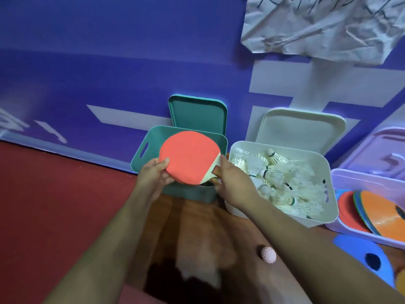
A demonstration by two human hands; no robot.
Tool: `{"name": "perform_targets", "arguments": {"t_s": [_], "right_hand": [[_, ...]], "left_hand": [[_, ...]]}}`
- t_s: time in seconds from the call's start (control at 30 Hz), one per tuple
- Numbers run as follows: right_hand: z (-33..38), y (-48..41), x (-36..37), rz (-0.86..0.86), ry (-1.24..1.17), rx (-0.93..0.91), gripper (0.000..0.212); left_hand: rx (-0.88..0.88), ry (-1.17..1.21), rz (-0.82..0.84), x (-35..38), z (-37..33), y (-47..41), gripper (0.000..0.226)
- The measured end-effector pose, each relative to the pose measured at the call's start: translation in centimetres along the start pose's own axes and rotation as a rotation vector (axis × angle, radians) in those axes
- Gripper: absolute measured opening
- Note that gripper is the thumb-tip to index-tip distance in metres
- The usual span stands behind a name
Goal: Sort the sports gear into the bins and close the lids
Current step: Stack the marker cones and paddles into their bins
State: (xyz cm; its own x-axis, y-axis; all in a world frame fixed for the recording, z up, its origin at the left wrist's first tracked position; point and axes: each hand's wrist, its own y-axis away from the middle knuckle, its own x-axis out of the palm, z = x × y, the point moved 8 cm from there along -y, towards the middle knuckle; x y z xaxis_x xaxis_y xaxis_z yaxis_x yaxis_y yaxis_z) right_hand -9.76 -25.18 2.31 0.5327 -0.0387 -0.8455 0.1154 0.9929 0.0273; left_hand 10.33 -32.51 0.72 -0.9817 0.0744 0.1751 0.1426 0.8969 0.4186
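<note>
The green bin [140, 154], white bin [285, 148] and lilac bin [361, 178] look like smooth, matt plastic, and the orange disc [381, 213] is glossy plastic. The paddle [188, 159] has a matt red rubber-like face over pale wood; the shuttlecocks [274, 170] are white and feathery, and the spiky ball [268, 254] is pink and knobbly. The bench [197, 227] is polished, grained wood, and the pale sheet [317, 25] is heavily crumpled.
</note>
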Motion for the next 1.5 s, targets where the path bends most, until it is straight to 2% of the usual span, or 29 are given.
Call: {"name": "perform_targets", "arguments": {"t_s": [0.07, 0.17, 0.23, 0.4, 0.47, 0.57, 0.67, 0.73, 0.9, 1.0, 1.13, 1.27, 1.5], "right_hand": [[0.8, -2.7, 0.7, -0.025, 0.035, -0.007, 0.056], [1.2, -6.0, 1.4, -0.008, 0.104, 0.026, 0.045], [1.4, -7.8, 2.5, 0.029, 0.121, 0.043, 0.040], [0.7, -9.9, 6.5, 0.113, 0.136, 0.110, 0.036], [0.1, -10.1, 8.5, 0.160, 0.142, 0.139, 0.033], [-0.9, -10.2, 10.9, 0.245, 0.144, 0.190, 0.037], [-1.7, -11.0, 11.6, 0.239, 0.194, 0.205, 0.039], [-2.0, -11.7, 12.1, 0.237, 0.208, 0.220, 0.038], [-2.7, -12.0, 12.8, 0.285, 0.180, 0.255, 0.038], [-1.7, -11.2, 12.2, 0.251, 0.115, 0.207, 0.038], [0.0, -8.5, 8.8, 0.095, -0.022, 0.131, 0.041], [-0.3, -3.2, 2.8, -0.081, -0.087, 0.129, 0.045], [-7.6, 10.8, -4.8, -0.185, -0.110, 0.215, 0.051]], "left_hand": [[0.000, 0.018, 0.012, -1.2, -0.7, -2.9, 0.010], [-0.051, 0.041, 0.023, -2.7, -0.5, -7.3, 0.032], [-0.098, -0.034, 0.018, -4.0, 0.0, -10.2, 0.031], [-0.065, -0.569, -0.003, -7.1, 1.3, -15.3, 0.014], [-0.072, -0.723, -0.002, -7.6, 1.9, -16.2, 0.026], [-0.132, -0.925, -0.002, -7.9, 2.9, -18.0, 0.029], [-0.182, -1.088, 0.002, -8.1, 4.2, -20.1, 0.042], [-0.197, -1.103, 0.009, -8.1, 5.2, -20.9, 0.046], [-0.181, -1.130, 0.011, -7.4, 5.5, -20.3, 0.032], [-0.141, -1.205, -0.004, -6.7, 4.3, -18.8, 0.033], [0.065, -1.093, -0.089, -5.1, 1.5, -15.2, 0.023], [0.203, -0.987, -0.093, -2.2, 0.2, -8.5, 0.032], [0.442, -0.876, -0.076, 4.3, 3.7, 4.1, 0.013]]}}
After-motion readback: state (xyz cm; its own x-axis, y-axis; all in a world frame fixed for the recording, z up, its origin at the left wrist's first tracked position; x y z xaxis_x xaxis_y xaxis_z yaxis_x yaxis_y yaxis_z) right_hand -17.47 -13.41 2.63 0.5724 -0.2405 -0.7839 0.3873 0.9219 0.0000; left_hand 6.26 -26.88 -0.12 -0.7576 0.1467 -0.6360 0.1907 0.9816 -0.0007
